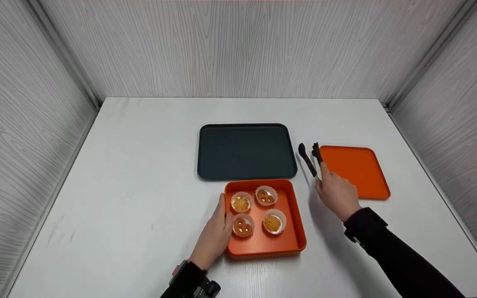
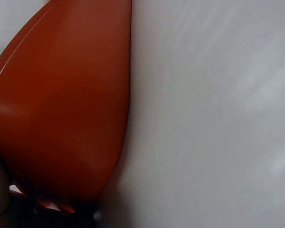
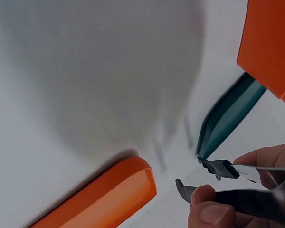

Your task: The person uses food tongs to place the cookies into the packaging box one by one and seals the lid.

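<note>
An orange box point(image 1: 263, 247) stands near the front middle, holding several small pastries point(image 1: 274, 222) in pale paper cups. My left hand point(image 1: 213, 231) grips its left wall, thumb at the rim; the outer wall of the box point(image 2: 66, 104) fills much of the left wrist view. Black-tipped metal tongs point(image 1: 308, 160) are held in my right hand point(image 1: 338, 193) above the table, right of the box. Their two arms point(image 3: 247, 202) are spread, with nothing between the tips. Part of the right hand point(image 3: 213, 213) shows around the tongs in the right wrist view.
A dark green tray point(image 1: 246, 151) lies just behind the box, whose back edge meets its front edge in view. To the right lies a flat orange tray point(image 1: 358, 171), partly behind my right hand. Wood-grain panels point(image 1: 238, 49) wall the white table point(image 1: 139, 165) at back and sides.
</note>
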A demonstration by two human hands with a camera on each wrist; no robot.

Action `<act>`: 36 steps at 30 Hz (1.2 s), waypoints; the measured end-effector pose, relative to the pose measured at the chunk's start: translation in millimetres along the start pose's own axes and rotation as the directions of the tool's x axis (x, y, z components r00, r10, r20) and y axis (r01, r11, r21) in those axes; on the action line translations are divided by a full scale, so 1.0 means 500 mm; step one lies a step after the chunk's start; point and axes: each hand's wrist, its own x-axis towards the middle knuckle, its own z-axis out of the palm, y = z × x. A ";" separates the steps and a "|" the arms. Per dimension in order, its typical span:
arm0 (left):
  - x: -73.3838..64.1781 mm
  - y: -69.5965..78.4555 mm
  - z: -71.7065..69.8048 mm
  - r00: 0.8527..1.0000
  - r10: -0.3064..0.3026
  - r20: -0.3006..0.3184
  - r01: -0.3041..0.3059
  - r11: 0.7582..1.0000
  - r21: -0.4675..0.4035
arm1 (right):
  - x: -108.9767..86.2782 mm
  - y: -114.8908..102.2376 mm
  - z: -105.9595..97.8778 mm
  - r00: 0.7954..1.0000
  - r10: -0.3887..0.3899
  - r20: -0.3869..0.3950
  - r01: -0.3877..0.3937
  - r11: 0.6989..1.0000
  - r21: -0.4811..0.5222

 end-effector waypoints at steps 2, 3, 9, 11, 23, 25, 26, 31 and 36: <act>0.000 0.000 0.000 1.000 -0.001 0.001 0.001 1.000 -0.002 | 0.011 -0.002 0.013 1.000 0.007 -0.009 -0.007 1.000 0.003; 0.001 0.001 0.000 1.000 -0.002 0.001 0.002 1.000 -0.004 | 0.016 -0.003 0.018 1.000 0.010 -0.010 -0.010 1.000 0.007; 0.002 0.001 0.000 1.000 -0.003 -0.002 0.003 1.000 0.001 | 0.043 -0.008 0.039 0.993 0.076 0.088 -0.079 0.997 0.027; 0.002 0.002 0.000 1.000 -0.001 -0.004 0.001 1.000 0.003 | 0.047 -0.009 0.044 0.988 0.095 0.121 -0.099 0.995 0.033; 0.002 0.002 0.000 1.000 -0.004 -0.006 0.004 1.000 0.008 | 0.061 -0.002 0.058 0.939 0.164 0.304 -0.189 0.980 0.055; 0.002 0.002 0.000 1.000 -0.008 -0.006 0.008 1.000 0.007 | 0.062 -0.002 0.057 0.929 0.172 0.329 -0.201 0.978 0.055; 0.002 0.002 0.000 1.000 -0.008 -0.006 0.009 1.000 0.007 | 0.062 -0.001 0.056 0.925 0.170 0.339 -0.201 0.978 0.057; 0.002 0.002 0.002 1.000 -0.006 -0.008 0.006 1.000 0.004 | 0.055 0.013 0.039 0.936 0.143 0.321 -0.180 0.980 0.088; 0.001 0.001 0.002 1.000 -0.007 -0.006 0.007 1.000 0.006 | 0.035 0.062 0.008 0.970 0.045 0.239 -0.079 0.988 0.132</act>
